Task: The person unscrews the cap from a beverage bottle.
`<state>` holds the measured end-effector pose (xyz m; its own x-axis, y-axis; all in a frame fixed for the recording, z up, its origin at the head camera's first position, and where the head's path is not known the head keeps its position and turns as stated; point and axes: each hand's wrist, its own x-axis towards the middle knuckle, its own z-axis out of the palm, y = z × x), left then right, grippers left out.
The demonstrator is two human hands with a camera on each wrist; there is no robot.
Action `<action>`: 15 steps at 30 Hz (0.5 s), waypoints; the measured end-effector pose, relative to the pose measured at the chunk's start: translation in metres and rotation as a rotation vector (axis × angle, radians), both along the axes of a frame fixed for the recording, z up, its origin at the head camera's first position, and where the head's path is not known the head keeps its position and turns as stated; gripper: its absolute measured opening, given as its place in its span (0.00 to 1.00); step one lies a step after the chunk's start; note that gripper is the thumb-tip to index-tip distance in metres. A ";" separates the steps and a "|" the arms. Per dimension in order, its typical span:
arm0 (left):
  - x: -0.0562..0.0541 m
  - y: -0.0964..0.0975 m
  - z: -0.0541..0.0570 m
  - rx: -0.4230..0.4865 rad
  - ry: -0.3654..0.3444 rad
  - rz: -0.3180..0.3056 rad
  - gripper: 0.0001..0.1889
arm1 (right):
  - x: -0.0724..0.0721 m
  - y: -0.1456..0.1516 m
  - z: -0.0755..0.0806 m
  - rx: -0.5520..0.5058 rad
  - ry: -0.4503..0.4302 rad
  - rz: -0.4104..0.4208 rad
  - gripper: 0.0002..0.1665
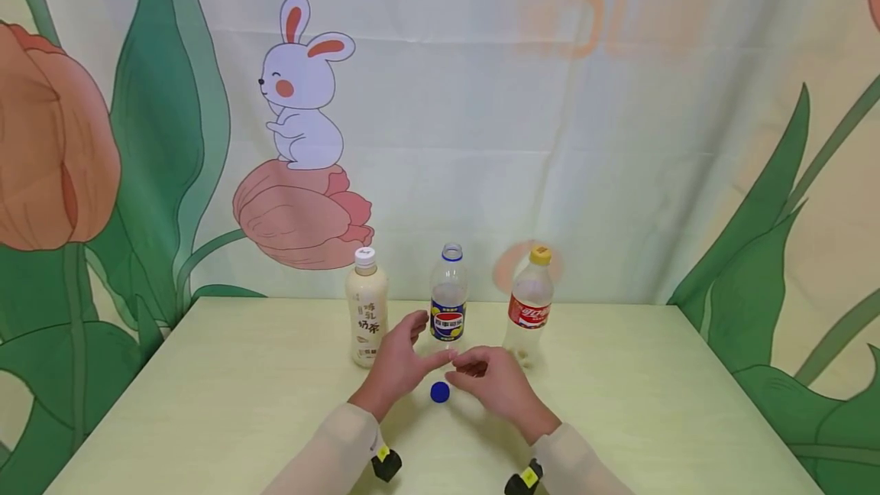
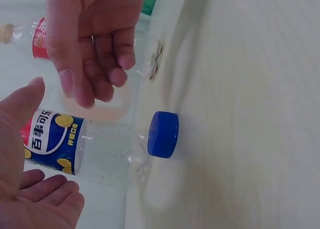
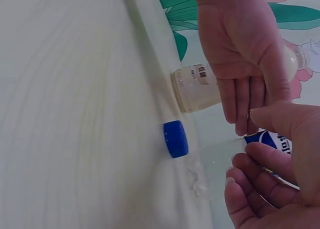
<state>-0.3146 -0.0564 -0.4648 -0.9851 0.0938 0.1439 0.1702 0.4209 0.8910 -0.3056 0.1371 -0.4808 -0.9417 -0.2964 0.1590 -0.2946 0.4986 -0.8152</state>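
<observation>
An uncapped clear Pepsi bottle [image 1: 448, 292] with a blue label stands upright at the middle of the table, just beyond both hands. Its mouth has a blue ring but no cap. On the tabletop in front lies a blue bottle cap [image 1: 440, 392], touched by neither hand. My left hand [image 1: 400, 363] is raised at the bottle's near left side, fingers relaxed and nothing in them. Opposite it, my right hand [image 1: 498, 382] hovers with loosely bent fingers, also holding nothing. The thumb and fingertips of the two hands come close together in the head view; whether they touch, I cannot tell.
To the left stands a milk tea bottle [image 1: 367, 312] with a white cap. A Coca-Cola bottle [image 1: 531, 308] with a yellow cap stands to the right. Behind the pale table [image 1: 639, 396] hangs a cloth [image 1: 440, 113] printed with a rabbit and tulips.
</observation>
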 end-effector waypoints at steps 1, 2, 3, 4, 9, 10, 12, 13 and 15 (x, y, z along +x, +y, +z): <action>0.003 0.000 0.000 -0.002 0.000 0.001 0.48 | 0.001 0.001 0.001 -0.002 -0.001 -0.007 0.16; 0.005 0.000 0.001 -0.005 0.005 0.003 0.48 | 0.002 0.002 0.003 -0.002 0.002 -0.014 0.16; 0.008 0.000 0.002 -0.006 0.001 0.007 0.48 | 0.004 0.003 0.004 -0.005 0.004 -0.021 0.15; 0.010 0.001 0.002 -0.008 0.003 0.010 0.48 | 0.005 0.005 0.006 -0.007 0.007 -0.031 0.14; 0.022 0.004 0.006 -0.014 0.044 0.025 0.48 | 0.015 0.010 0.021 -0.049 0.032 -0.092 0.13; 0.024 0.005 0.006 -0.016 0.055 0.029 0.47 | 0.017 0.011 0.025 -0.060 0.043 -0.107 0.13; 0.028 0.008 0.008 -0.010 0.079 0.035 0.46 | 0.020 0.014 0.032 -0.083 0.061 -0.137 0.11; 0.030 0.009 0.009 -0.005 0.094 0.035 0.46 | 0.022 0.016 0.035 -0.093 0.074 -0.150 0.11; 0.034 0.012 0.010 -0.005 0.129 0.030 0.45 | 0.025 0.019 0.042 -0.112 0.098 -0.171 0.10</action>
<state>-0.2806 -0.0448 -0.4544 -0.9610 0.0657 0.2687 0.2702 0.4318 0.8606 -0.2806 0.1561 -0.4393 -0.9551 -0.1087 0.2757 -0.2944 0.4559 -0.8400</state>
